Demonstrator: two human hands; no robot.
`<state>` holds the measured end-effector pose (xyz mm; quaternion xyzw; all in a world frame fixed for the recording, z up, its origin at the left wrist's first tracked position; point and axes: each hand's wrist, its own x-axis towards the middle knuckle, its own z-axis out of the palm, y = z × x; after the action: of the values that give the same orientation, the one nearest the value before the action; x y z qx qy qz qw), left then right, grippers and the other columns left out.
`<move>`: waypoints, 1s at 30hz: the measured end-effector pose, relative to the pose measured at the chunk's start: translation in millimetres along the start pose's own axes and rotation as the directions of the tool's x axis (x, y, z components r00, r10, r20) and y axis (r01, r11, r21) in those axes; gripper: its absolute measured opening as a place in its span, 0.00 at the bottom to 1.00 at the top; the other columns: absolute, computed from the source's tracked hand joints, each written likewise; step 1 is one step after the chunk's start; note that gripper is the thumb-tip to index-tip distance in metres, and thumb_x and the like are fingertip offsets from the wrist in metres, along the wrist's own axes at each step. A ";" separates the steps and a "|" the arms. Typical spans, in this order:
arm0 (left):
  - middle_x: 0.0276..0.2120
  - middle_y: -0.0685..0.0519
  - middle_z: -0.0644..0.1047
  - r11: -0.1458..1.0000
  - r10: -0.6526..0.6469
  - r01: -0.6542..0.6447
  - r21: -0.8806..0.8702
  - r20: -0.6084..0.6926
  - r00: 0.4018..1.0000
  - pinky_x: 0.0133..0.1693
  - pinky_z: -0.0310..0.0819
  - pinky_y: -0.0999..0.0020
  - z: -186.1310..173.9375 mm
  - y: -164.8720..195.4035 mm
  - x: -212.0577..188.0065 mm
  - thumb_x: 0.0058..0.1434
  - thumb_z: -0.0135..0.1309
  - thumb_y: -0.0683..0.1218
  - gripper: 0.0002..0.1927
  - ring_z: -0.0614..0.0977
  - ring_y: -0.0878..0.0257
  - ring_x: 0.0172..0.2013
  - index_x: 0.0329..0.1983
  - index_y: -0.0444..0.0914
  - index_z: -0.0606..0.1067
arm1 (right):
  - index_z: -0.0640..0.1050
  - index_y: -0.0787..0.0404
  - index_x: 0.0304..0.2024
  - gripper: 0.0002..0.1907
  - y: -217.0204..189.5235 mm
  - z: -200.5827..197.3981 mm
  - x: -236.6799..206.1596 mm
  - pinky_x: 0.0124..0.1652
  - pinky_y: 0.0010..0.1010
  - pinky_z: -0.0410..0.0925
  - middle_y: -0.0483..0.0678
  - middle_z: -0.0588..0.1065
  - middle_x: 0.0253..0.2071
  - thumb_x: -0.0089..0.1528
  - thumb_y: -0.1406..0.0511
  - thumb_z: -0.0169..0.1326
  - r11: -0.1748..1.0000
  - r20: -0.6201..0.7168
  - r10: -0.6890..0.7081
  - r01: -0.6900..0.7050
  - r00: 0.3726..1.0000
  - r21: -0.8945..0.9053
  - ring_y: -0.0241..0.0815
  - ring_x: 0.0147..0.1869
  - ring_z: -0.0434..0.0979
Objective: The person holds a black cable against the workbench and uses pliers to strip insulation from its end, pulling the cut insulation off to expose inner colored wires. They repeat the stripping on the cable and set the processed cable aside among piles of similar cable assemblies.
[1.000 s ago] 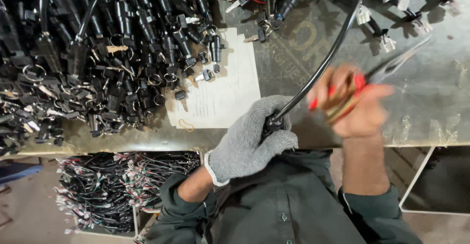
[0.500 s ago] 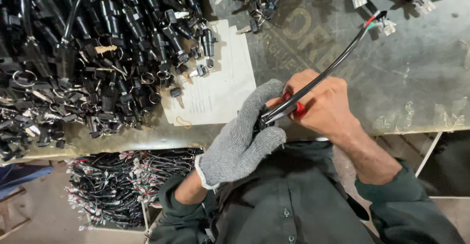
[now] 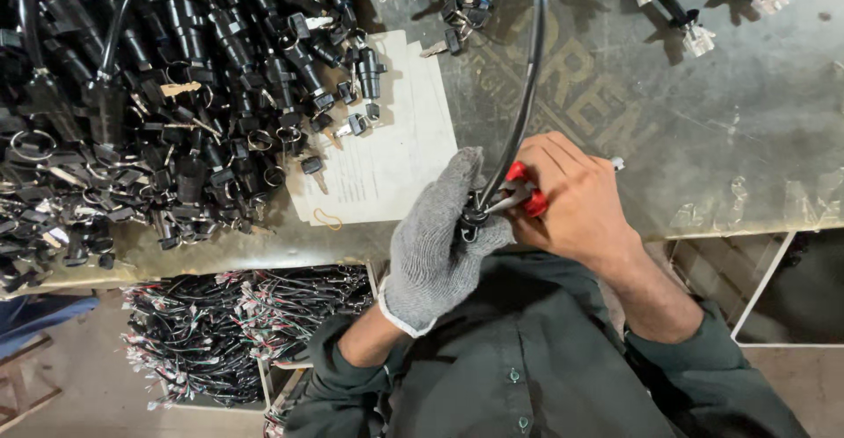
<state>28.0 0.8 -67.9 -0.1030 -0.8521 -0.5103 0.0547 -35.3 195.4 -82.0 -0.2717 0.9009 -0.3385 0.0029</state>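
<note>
Nearest, at chest height over a dark green shirt (image 3: 527,376): left hand (image 3: 435,244) in a grey knit glove, fingers curled tight around the lower end of a black cable (image 3: 525,95) and the dark fitting at its tip. Touching that grip from the right, right hand (image 3: 576,196), bare, closed around a red-handled tool (image 3: 525,193), probably small pliers or cutters, its metal tip laid against the fitting between the two hands. Tool's working end too hidden to tell whether biting the cable. Up from the grip, cable rising in a slight curve across the worn metal table (image 3: 703,130) and out past the top edge. Just left of the grip, a sheet of paper (image 3: 387,152) lying flat. Farther left, a big heap of black connectors and keys (image 3: 158,104). Below left of the grip, under the table edge, a bin of bundled wire harnesses (image 3: 237,332). Far up right, white plug connectors (image 3: 694,38).
</note>
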 end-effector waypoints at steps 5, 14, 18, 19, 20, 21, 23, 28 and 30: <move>0.55 0.43 0.77 0.999 -0.007 0.009 -0.034 0.052 0.999 0.51 0.76 0.57 -0.8 -2.8 -3.8 0.64 0.66 0.46 0.39 0.81 0.46 0.51 0.73 0.34 0.61 | 0.74 0.60 0.36 0.17 2.8 -0.2 -3.5 0.34 0.40 0.67 0.49 0.72 0.33 0.48 0.64 0.64 0.999 0.037 0.045 -0.046 0.998 0.023 0.52 0.39 0.76; 0.54 0.43 0.76 0.859 0.147 -0.140 0.493 0.024 0.989 0.48 0.72 0.51 0.3 4.1 -1.0 0.63 0.59 0.42 0.34 0.78 0.46 0.46 0.73 0.38 0.63 | 0.71 0.57 0.34 0.13 0.3 -1.5 -16.8 0.33 0.39 0.66 0.45 0.73 0.30 0.49 0.67 0.62 0.965 -0.089 0.056 -0.077 0.994 -0.250 0.47 0.38 0.78; 0.52 0.45 0.77 0.841 0.126 -0.136 0.523 0.056 0.990 0.46 0.72 0.51 0.6 3.3 4.6 0.63 0.60 0.43 0.36 0.77 0.47 0.43 0.73 0.39 0.63 | 0.72 0.58 0.34 0.14 -3.6 -2.4 -15.8 0.32 0.39 0.65 0.47 0.73 0.30 0.51 0.66 0.64 0.967 -0.129 0.045 -0.076 0.991 -0.244 0.48 0.37 0.77; 0.53 0.44 0.77 0.821 0.156 -0.160 0.548 0.054 0.986 0.47 0.72 0.51 0.4 3.9 6.6 0.63 0.60 0.44 0.36 0.78 0.47 0.44 0.73 0.38 0.62 | 0.71 0.60 0.34 0.16 -6.0 -2.2 -16.0 0.31 0.40 0.66 0.48 0.73 0.31 0.49 0.64 0.64 0.981 -0.141 0.026 -0.053 0.990 -0.189 0.50 0.37 0.77; 0.53 0.44 0.77 0.799 0.185 -0.180 0.573 0.051 0.981 0.47 0.72 0.50 -0.7 5.2 8.7 0.63 0.60 0.44 0.37 0.78 0.47 0.45 0.74 0.38 0.61 | 0.71 0.62 0.34 0.19 -8.9 -1.7 -16.0 0.31 0.40 0.66 0.50 0.74 0.32 0.47 0.62 0.64 0.991 -0.152 0.007 -0.028 0.988 -0.133 0.51 0.36 0.76; 0.52 0.44 0.76 0.863 0.130 -0.146 0.484 0.066 0.989 0.47 0.72 0.51 -1.6 6.9 11.0 0.63 0.61 0.45 0.38 0.78 0.47 0.45 0.74 0.36 0.59 | 0.70 0.63 0.34 0.21 -11.6 -1.0 -16.2 0.31 0.40 0.67 0.52 0.74 0.33 0.46 0.60 0.64 0.997 -0.160 -0.012 0.001 0.987 -0.074 0.53 0.36 0.76; 0.50 0.44 0.76 0.954 0.029 -0.062 0.292 0.118 0.993 0.45 0.72 0.52 -6.7 11.7 14.5 0.64 0.61 0.47 0.41 0.79 0.46 0.44 0.76 0.33 0.56 | 0.71 0.61 0.32 0.17 -16.4 2.1 -14.7 0.34 0.40 0.68 0.49 0.74 0.32 0.48 0.63 0.63 0.981 -0.088 0.127 -0.138 0.988 -0.136 0.51 0.37 0.77; 0.49 0.48 0.79 0.979 -0.111 0.161 -0.122 0.340 0.934 0.48 0.77 0.64 -29.2 20.4 15.9 0.66 0.59 0.45 0.38 0.84 0.56 0.43 0.77 0.37 0.58 | 0.71 0.61 0.29 0.20 -10.6 7.2 -2.0 0.35 0.41 0.65 0.48 0.72 0.29 0.53 0.59 0.70 0.987 -0.160 0.049 -0.073 0.986 -0.147 0.51 0.36 0.76; 0.48 0.50 0.80 0.913 -0.079 0.246 -0.326 0.450 0.889 0.52 0.78 0.69 -33.7 20.0 14.2 0.67 0.56 0.41 0.37 0.84 0.63 0.44 0.78 0.39 0.59 | 0.72 0.61 0.32 0.16 -3.5 8.2 4.2 0.38 0.43 0.64 0.48 0.73 0.31 0.53 0.63 0.67 0.968 -0.237 -0.252 0.246 0.938 -0.054 0.50 0.38 0.76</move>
<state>18.4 -18.0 -32.0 -0.1476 -0.7356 -0.6309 -0.1976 -35.7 186.2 -85.5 -0.3401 0.8567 -0.3562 -0.1531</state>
